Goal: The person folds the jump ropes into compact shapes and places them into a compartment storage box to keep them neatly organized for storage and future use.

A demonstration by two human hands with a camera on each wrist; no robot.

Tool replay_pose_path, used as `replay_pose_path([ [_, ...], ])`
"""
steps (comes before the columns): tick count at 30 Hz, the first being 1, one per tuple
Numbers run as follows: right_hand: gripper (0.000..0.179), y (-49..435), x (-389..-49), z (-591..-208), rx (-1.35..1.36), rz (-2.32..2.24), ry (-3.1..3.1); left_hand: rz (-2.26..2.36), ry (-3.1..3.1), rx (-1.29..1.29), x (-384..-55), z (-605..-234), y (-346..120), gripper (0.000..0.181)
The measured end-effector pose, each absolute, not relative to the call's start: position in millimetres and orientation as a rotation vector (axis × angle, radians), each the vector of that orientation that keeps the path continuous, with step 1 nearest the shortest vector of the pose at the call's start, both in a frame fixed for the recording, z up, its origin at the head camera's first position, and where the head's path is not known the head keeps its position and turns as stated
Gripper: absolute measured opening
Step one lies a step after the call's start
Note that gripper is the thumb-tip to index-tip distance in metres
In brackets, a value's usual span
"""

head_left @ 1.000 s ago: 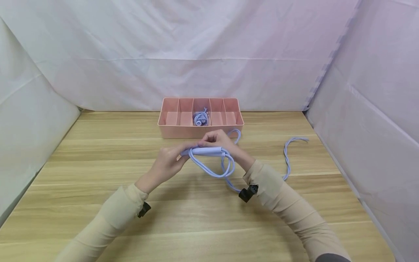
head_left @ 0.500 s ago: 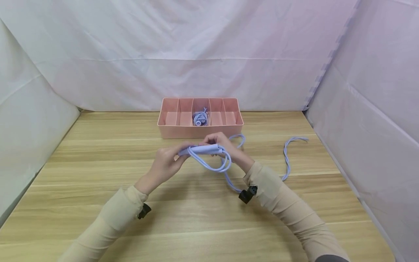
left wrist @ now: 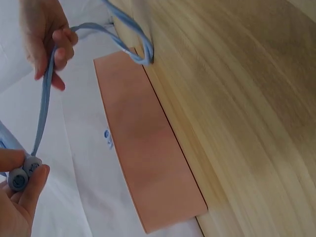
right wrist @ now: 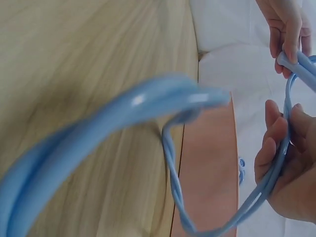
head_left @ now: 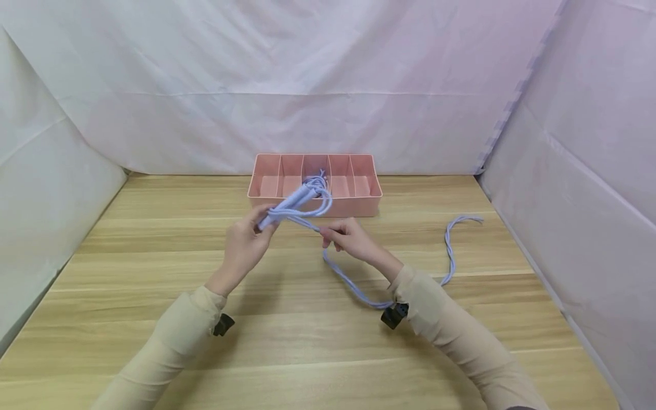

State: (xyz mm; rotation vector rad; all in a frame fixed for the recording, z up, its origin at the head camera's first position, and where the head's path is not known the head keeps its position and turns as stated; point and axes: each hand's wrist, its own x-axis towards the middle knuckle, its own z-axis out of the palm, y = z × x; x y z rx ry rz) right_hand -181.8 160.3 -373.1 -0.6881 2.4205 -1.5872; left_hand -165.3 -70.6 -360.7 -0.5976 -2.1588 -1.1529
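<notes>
On the left, a person's left hand (head_left: 243,242) has its grip pinched firmly round the ends of two pale blue handles (head_left: 292,204), which now slant up and away to the far right where half a second ago they lay nearly level. Cord loops round the handles. To their right, the right hand (head_left: 353,239) has moved apart from them and nearer; its grip is closed on the doubled cord (head_left: 353,287), drawing out a stretch between the hands. Winding looks only partly done, since much cord trails right and ends on the tabletop (head_left: 154,341). This surface is wood-grained; at its far middle sits a pink five-section tray (head_left: 353,207), with another blue bundle (left wrist: 108,139) in the central section. White cloth (head_left: 328,68) hangs left, behind and right.
</notes>
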Motion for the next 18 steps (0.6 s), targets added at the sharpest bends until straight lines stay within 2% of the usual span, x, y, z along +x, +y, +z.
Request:
replay_pose_path([
  [5, 0.022, 164.0, -172.2, -371.3, -0.757, -1.548, 2.558, -1.140, -2.158, -0.457, -171.4, -358.7, -79.3, 0.024],
  [12, 0.022, 168.9, -158.4, -360.3, -0.994, -1.419, 2.888, -1.030, -2.247, -0.297, -177.2, -354.5, -91.2, 0.026],
  [18, 0.018, 169.9, -151.2, -335.5, -1.312, -1.300, 2.951, -0.825, -2.331, -0.406, -179.5, -351.7, -92.4, 0.016],
])
